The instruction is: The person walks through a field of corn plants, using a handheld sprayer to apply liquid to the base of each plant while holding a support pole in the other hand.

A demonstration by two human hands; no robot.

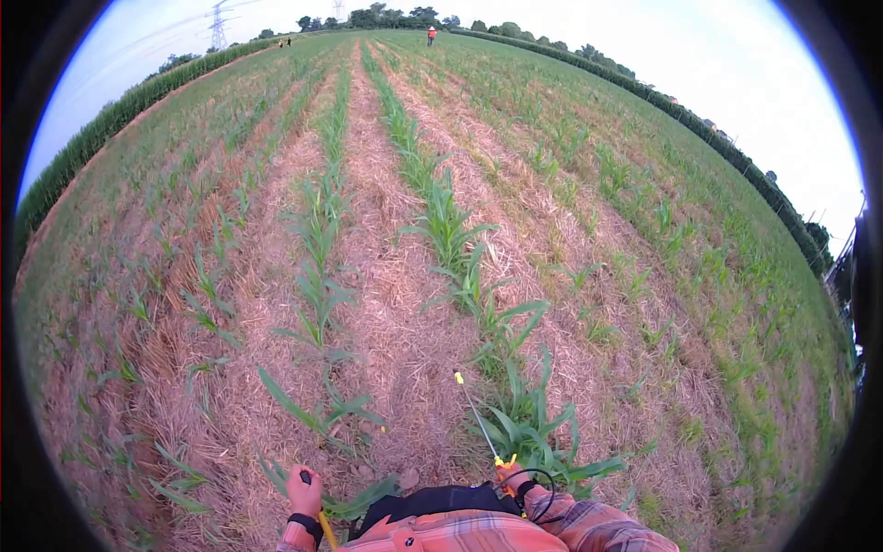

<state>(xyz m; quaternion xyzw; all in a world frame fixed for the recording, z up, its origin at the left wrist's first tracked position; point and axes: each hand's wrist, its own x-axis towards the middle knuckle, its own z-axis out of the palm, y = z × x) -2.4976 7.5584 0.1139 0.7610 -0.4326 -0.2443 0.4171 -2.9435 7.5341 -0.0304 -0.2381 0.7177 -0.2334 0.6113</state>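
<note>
My right hand [512,477] is closed around the yellow handle of a spray wand [478,419]. The thin wand points forward and slightly left over the straw, ending in a yellow nozzle with a dark tip. From the handle a black hose [550,497] loops back beside my sleeve. At the lower left, my left hand [304,491] is wrapped round the black-ended grip of a yellow lever [326,530]. The lever's lower end runs out of view. Young corn plants [529,428] stand just beyond my right hand, and corn leaves [363,500] spread between my hands.
Rows of corn plants [445,225] run away across straw-covered ground [377,304]. Far ahead stands a person [431,36] in an orange-red top, with more small figures at the far left. Taller green crop [101,124] borders the left side; a dark hedge [681,109] borders the right.
</note>
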